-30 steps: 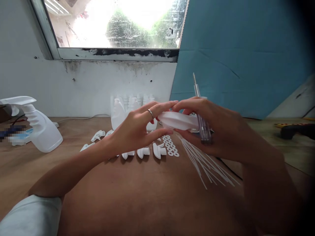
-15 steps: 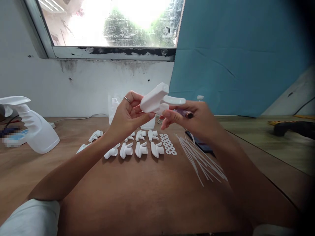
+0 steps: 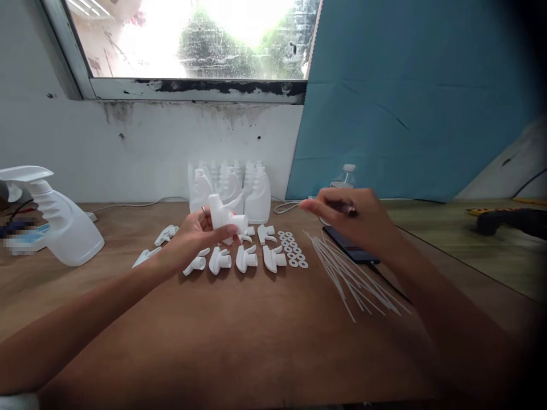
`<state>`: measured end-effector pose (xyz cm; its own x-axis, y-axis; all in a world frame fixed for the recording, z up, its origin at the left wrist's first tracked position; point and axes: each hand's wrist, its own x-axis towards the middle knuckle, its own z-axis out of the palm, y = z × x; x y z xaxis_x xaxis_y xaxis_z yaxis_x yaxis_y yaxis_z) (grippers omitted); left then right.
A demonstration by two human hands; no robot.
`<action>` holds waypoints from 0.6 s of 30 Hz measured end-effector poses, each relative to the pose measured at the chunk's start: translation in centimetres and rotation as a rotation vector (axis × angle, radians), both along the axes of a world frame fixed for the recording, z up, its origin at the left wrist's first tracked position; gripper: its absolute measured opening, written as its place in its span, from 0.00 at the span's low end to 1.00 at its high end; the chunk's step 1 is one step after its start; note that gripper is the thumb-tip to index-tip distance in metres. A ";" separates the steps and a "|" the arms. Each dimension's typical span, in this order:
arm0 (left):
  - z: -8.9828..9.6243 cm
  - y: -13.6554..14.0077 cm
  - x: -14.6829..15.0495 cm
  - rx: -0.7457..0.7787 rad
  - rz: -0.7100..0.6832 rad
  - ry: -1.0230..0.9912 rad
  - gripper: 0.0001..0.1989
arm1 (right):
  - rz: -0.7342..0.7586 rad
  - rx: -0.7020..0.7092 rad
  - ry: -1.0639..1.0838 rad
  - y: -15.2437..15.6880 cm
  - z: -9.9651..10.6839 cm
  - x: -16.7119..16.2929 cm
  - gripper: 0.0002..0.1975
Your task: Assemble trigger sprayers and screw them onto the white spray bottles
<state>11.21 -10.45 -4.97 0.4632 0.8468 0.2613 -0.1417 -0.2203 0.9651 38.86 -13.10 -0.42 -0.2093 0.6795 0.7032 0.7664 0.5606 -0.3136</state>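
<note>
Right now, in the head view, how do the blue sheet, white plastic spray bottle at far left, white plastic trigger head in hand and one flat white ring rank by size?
1. Blue sheet
2. White plastic spray bottle
3. White plastic trigger head in the left hand
4. Flat white ring

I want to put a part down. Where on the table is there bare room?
The widest bare patch is the near table, in front of the spray heads and left of the white tubes. A smaller one lies between the spray bottle and the spray heads. Crowded: spray heads, washers, white tubes and phone, side by side.
</note>
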 end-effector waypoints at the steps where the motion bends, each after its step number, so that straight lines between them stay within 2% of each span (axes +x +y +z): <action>1: -0.9 -0.1 -0.5 -0.091 -0.048 -0.022 0.15 | -0.060 -0.108 0.017 0.7 -0.1 1.4 0.27; 4: -3.6 -0.7 -1.1 -0.421 -0.207 -0.145 0.12 | -0.066 -0.531 0.144 3.4 -2.1 5.7 0.23; 6: -5.4 -1.3 -1.0 -0.595 -0.258 -0.239 0.11 | -0.089 -0.726 0.183 5.1 -4.3 7.9 0.22; 7: -6.1 -1.6 -0.9 -0.653 -0.276 -0.276 0.10 | -0.126 -0.760 0.193 5.7 -5.5 8.6 0.22; 8: -6.8 -1.9 -0.7 -0.689 -0.292 -0.305 0.10 | -0.170 -0.722 0.157 6.2 -6.6 9.1 0.21; 10: -7.9 -2.2 -0.3 -0.723 -0.317 -0.339 0.11 | -0.248 -0.553 0.077 6.6 -8.0 9.4 0.21; 12: -8.6 -2.4 0.0 -0.748 -0.322 -0.347 0.11 | -0.298 -0.336 0.060 6.4 -8.3 8.7 0.24; 14: -9.1 -2.5 0.2 -0.781 -0.312 -0.340 0.09 | -0.293 -0.207 0.140 5.6 -7.8 7.2 0.25; 15: -9.3 -2.5 0.3 -0.803 -0.304 -0.340 0.08 | -0.260 -0.191 0.204 5.0 -7.4 6.1 0.25; 16: -9.5 -2.4 0.3 -0.822 -0.294 -0.345 0.07 | -0.161 -0.273 0.266 4.2 -7.0 5.0 0.24; 18: -9.6 -2.4 0.4 -0.841 -0.274 -0.356 0.06 | 0.205 -0.505 0.405 2.4 -6.7 2.6 0.23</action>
